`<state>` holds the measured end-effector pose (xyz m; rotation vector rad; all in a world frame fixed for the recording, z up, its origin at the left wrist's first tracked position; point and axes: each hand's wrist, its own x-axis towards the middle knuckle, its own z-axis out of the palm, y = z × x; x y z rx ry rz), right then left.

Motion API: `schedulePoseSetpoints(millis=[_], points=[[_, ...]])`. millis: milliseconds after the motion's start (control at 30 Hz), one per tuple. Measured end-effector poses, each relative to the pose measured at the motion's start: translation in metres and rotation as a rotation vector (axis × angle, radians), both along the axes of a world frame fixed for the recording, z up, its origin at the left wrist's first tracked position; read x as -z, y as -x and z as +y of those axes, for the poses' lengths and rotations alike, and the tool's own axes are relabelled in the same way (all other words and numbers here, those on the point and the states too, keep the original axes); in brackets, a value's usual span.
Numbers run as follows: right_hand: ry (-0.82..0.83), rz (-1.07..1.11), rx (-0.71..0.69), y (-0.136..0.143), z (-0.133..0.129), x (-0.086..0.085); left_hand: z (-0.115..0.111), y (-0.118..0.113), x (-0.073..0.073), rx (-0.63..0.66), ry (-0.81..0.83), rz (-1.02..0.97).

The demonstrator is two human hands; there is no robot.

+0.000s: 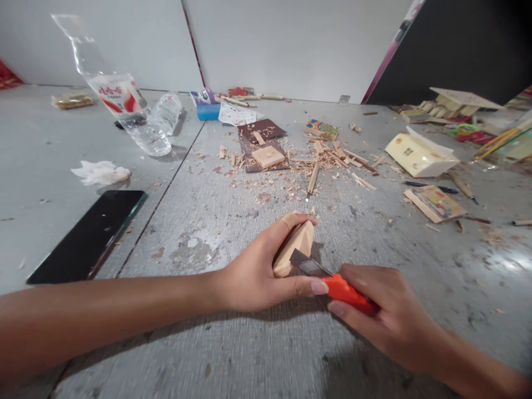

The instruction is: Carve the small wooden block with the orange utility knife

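Note:
A pale piece of wood [294, 249] with carved facets is gripped in my left hand [260, 269], whose fingers lie along its far side. The left thumb reaches right, to the front end of an orange utility knife [349, 293]. My right hand [386, 310] is wrapped round the knife's handle. The metal blade [310, 264] points left and meets the lower right side of the wood. A tan bandage circles one left finger.
Wood shavings [332, 155], a wooden-handled carving tool [313, 180] and brown sandpaper [261, 130] lie beyond my hands. A black phone [87, 235] and a clear bottle [118, 94] stand out at left. A pale yellow box-like object [419, 154] sits at right.

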<state>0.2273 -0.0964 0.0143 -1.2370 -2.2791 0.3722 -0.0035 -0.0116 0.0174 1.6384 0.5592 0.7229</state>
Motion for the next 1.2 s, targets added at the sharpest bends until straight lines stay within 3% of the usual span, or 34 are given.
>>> schedulePoseSetpoints(millis=[733,1200], points=[[0.084,0.013,-0.067,-0.0041,-0.0022,0.0058,0.001,0.0026,0.0002,0.062,-0.061,0.02],[0.14,-0.052,-0.121,-0.0053,0.0014,0.0014,0.0027,0.0056,-0.0029,0.087,-0.258,0.12]])
